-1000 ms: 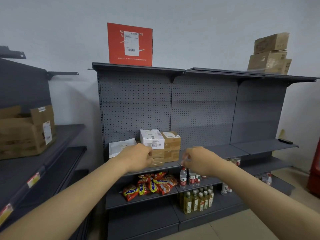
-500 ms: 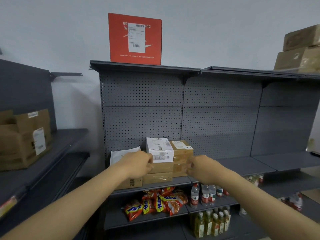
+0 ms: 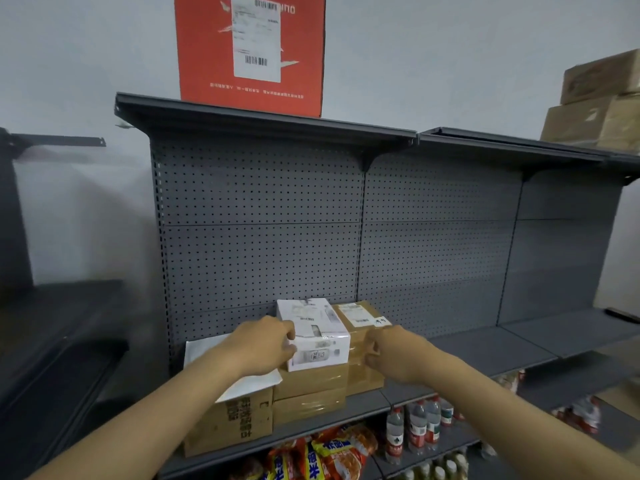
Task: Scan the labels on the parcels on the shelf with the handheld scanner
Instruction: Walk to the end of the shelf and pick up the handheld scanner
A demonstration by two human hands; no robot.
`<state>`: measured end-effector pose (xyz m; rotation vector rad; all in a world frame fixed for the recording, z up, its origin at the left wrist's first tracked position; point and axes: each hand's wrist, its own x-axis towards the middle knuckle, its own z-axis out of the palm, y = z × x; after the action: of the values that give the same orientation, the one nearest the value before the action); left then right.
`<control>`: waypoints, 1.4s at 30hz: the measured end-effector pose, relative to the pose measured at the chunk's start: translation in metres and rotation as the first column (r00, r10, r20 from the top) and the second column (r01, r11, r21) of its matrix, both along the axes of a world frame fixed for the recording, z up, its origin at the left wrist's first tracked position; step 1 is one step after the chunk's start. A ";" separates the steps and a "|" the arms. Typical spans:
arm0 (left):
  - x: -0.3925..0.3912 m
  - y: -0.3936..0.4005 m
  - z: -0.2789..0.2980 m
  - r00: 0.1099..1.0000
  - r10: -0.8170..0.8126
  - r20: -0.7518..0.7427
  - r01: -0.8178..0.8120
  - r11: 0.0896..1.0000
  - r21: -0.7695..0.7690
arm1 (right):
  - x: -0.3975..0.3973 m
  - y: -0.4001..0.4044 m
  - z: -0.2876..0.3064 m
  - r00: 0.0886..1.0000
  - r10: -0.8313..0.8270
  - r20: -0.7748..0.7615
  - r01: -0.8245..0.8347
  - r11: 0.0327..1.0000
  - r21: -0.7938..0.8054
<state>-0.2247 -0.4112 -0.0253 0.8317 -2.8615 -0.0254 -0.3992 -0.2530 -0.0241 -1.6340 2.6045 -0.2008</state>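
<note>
A white parcel [image 3: 313, 336] with printed labels sits on top of two stacked brown boxes [image 3: 311, 382] on the grey shelf [image 3: 485, 351]. Just right of it stands a brown parcel [image 3: 360, 315] with a white label on top. My left hand [image 3: 266, 344] presses its thumb and fingertips against the white parcel's left side. My right hand [image 3: 391, 351] has curled fingers in front of the brown parcel, a small gap from the white one. Neither hand holds a scanner. A small dark object [image 3: 623, 315] lies on the shelf at far right, too blurred to identify.
A larger carton [image 3: 239, 420] with a white sheet [image 3: 204, 348] on it stands under my left forearm. A red labelled box [image 3: 249, 53] and brown cartons [image 3: 602, 98] sit on the top shelf. Bottles [image 3: 415, 427] and snack bags [image 3: 332, 452] fill the lower shelves. Another dark rack [image 3: 52, 341] stands left.
I have come closer to the shelf, and both hands have reached forward. The left hand now touches the white parcel and the right hand is beside it.
</note>
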 end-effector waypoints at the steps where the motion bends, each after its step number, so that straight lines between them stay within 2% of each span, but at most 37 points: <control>1: -0.005 -0.013 -0.003 1.000 -0.005 0.013 0.005 1.000 -0.002 | -0.006 -0.012 -0.002 1.000 -0.007 0.002 0.007 1.000 -0.002; 11: -0.099 -0.084 -0.016 0.987 -0.156 0.034 0.156 0.988 0.002 | -0.073 -0.068 -0.015 0.993 -0.120 -0.010 0.121 0.992 0.032; 21: -0.278 -0.090 -0.017 0.934 -0.357 0.032 0.356 0.934 0.036 | -0.216 -0.066 -0.023 0.956 -0.291 0.041 0.291 0.957 0.010; 27: -0.391 -0.074 -0.004 0.883 -0.470 0.010 0.468 0.881 0.069 | -0.310 -0.038 -0.016 0.911 -0.413 0.027 0.413 0.911 0.005; 35: -0.502 -0.045 -0.005 0.814 -0.579 0.036 0.577 0.815 0.055 | -0.384 0.005 -0.011 0.855 -0.519 0.003 0.518 0.855 -0.027; 42: -0.608 0.006 -0.008 0.693 -0.717 0.081 0.717 0.696 0.025 | -0.452 0.046 -0.027 0.767 -0.642 0.004 0.641 0.766 -0.042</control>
<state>-0.8326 -0.4050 -0.0334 -0.3603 -3.0560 -0.0721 -0.8516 -0.2069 -0.0510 -0.6660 3.0773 -0.2718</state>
